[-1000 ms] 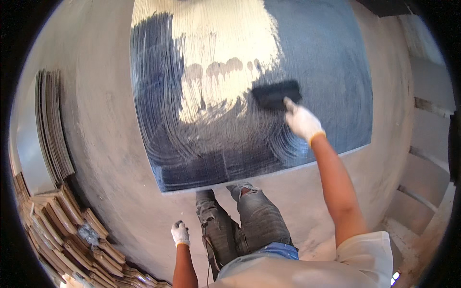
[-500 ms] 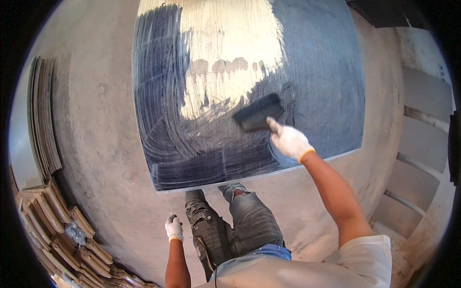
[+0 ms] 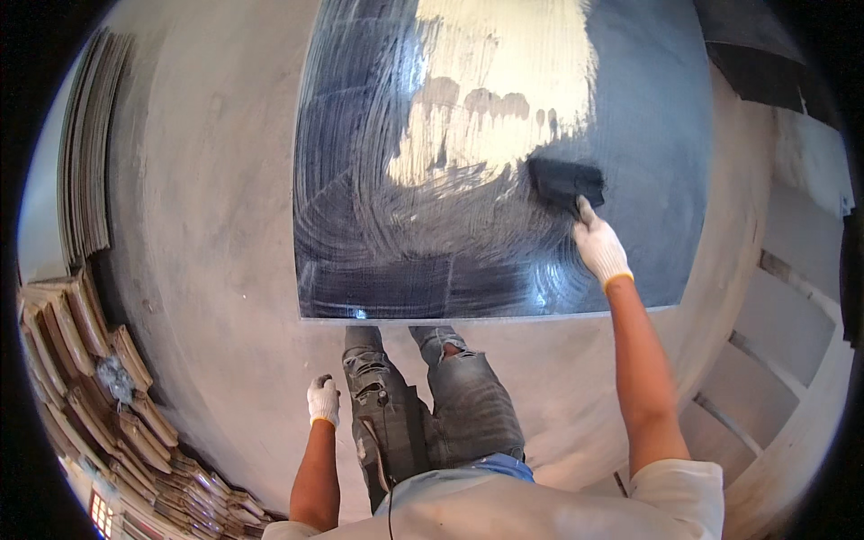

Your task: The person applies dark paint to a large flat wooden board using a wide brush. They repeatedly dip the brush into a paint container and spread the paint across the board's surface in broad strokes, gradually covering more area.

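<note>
My right hand (image 3: 600, 247), in a white knitted glove with a yellow cuff, grips the handle of a wide black brush (image 3: 565, 183). The brush head presses on a large flat panel (image 3: 648, 171) in front of me, at the lower right corner of its pale cream area (image 3: 495, 117). Dark blue-black, streaky coating (image 3: 378, 288) covers the panel's left and near sides. My left hand (image 3: 323, 399), gloved in white with dark-stained fingertips, hangs beside my left leg, away from the panel. Its fingers are curled, and nothing shows in them.
Flat sheets (image 3: 88, 144) stand stacked on edge at the far left. Below them are several brown wrapped packs (image 3: 67, 328) with a clump of clear plastic (image 3: 115, 378). Grey slabs (image 3: 792, 297) line the right side. My legs (image 3: 432, 396) stand at the panel's near edge.
My right hand has moved the brush right and slightly farther off across the panel. The head view has shifted, so the panel sits farther right in it. My left hand stays low at my side.
</note>
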Motion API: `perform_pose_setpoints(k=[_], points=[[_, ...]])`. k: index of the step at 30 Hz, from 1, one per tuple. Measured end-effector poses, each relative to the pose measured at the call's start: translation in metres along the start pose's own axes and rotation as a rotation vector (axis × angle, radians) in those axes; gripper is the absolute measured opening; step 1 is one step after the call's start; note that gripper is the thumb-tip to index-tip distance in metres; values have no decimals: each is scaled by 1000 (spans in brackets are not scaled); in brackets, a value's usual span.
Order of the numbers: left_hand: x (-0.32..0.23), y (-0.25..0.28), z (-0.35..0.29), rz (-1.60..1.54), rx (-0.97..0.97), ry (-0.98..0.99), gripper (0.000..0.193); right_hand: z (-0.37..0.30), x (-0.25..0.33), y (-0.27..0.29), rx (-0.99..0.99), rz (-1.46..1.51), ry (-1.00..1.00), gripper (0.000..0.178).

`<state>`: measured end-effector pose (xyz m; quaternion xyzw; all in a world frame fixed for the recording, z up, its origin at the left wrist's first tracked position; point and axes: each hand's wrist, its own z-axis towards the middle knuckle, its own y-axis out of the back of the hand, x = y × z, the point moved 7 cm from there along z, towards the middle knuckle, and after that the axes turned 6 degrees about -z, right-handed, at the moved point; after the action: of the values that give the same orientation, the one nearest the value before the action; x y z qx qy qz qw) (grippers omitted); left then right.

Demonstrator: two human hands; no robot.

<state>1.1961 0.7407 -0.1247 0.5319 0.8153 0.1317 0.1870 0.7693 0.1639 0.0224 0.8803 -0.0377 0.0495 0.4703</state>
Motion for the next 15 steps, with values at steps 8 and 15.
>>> perform_pose_setpoints(k=[8, 15], points=[[-17, -7, -12, -35, -25, -14, 34, -22, 87, -15, 151, -273, 48, 57], [-17, -9, -2, -73, -15, 2, 34, -46, 131, -24, 326, -418, 172, 56]])
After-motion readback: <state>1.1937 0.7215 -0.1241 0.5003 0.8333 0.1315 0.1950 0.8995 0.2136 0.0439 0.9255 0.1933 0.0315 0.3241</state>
